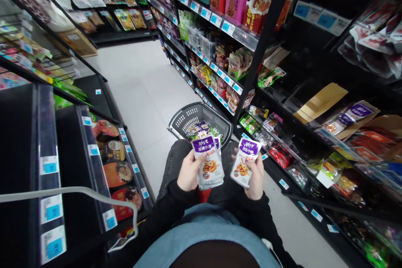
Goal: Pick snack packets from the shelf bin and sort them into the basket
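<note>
Aisle, pale floor (138, 75), racks either side. Left rack (29, 134): dark shelf tops with price tags; lower down, a row of round tubs (114, 154). A pale strip (75, 191) crosses in front of this rack, its bent end near the left sleeve (157, 222). Right rack (314, 150): bagged snacks, an upright brown card flap (323, 101), and a purple-and-white pouch (356, 113) in an open carton. Grey basket (180, 123) just beyond the knees, colourful packs (202, 127) inside; its near side is partly hidden by the held items.

Left hand (189, 171): closed on a small stack of purple-and-white packets (211, 171), thumb across the front, fingers behind (exact count unclear, edges overlap). Right hand (256, 179): gripping a matching packet (242, 169) by its outer side, thumb on the face, slightly tilted. The two holdings are near each other, apart, above the lap, printed faces up.
</note>
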Demonstrator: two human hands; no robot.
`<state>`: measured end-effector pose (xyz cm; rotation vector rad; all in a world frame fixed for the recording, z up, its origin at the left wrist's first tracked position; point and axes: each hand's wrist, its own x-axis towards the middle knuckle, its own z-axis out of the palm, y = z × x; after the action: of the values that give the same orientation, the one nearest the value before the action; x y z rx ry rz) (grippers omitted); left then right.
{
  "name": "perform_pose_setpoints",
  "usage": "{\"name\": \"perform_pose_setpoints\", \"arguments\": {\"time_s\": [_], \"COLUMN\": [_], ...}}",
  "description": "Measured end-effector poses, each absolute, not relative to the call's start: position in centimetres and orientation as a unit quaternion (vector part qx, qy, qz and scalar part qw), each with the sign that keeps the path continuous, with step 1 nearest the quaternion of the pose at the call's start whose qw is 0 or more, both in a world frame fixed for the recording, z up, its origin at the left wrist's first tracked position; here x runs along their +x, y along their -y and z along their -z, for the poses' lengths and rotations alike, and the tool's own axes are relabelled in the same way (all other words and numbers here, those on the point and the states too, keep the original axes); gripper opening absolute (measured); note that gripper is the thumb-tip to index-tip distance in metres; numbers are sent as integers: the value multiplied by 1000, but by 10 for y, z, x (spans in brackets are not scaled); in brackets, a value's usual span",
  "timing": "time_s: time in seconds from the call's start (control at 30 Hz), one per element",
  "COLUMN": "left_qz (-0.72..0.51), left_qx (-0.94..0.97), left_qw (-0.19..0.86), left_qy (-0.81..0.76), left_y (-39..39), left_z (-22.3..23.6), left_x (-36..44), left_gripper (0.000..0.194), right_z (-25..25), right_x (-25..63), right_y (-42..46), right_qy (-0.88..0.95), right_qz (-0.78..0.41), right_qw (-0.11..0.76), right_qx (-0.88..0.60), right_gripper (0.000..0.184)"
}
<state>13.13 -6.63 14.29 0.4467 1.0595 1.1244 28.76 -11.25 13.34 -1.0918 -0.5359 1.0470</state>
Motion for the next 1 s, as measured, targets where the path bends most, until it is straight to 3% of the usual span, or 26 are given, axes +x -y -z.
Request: {"name": "perform_pose_setpoints", "arguments": {"time_s": [0.17,0.37,0.5,0.6,1.0], "left_qz": [-491,-484,-488,-481,-436], "left_qx": [215,224,222,224,224], "left_qw": [707,715,718,725,772], "left_qy": [-461,-452,-444,-439,-406], "left_y": [70,71,71,71,77], "left_z": [-140,-141,-143,-144,-148], "left_x": [132,131,129,129,137], "left_gripper": [45,44,42,40,40], "right_z": [-118,-108,-103,-106,-106], "right_x": [282,290,310,315,270], "right_y": [108,101,102,103,104], "right_qy": [298,239,246,312,407], "right_qz": [-467,-522,-320,-217,-407], "right_qw": [664,652,699,672,613], "right_qx": [-502,-496,-590,-635,-541], "right_gripper": [30,34,31,25,20]}}
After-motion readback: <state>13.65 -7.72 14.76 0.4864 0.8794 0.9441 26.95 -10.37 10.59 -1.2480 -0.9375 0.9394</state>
